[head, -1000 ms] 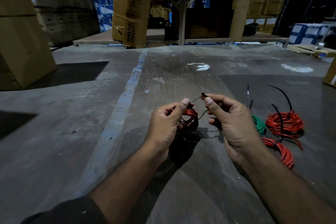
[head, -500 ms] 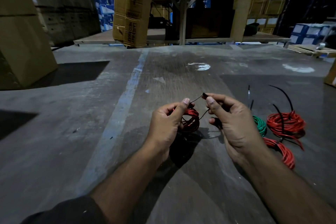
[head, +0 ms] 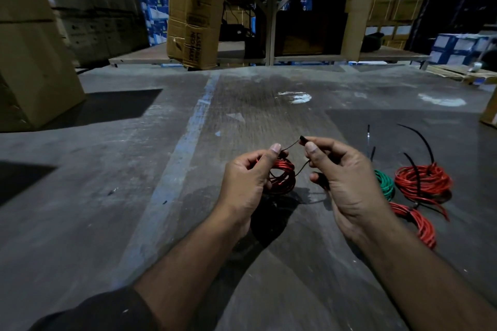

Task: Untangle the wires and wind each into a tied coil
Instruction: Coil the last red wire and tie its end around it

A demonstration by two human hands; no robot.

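One red coil of wire is held above the grey floor, a little in front of the person. The left hand grips this coil, with the fingers curled around its loops and the thumb raised on top. A thin black tie goes from the coil up to the right hand, which pinches the small black head of the tie between thumb and forefinger. To the right, on the floor, lie three finished coils: a green coil partly hidden behind the right hand, a round red coil just beside it with black tie ends standing up, and a long red coil nearer to the person. Cardboard boxes stand far behind on the left.
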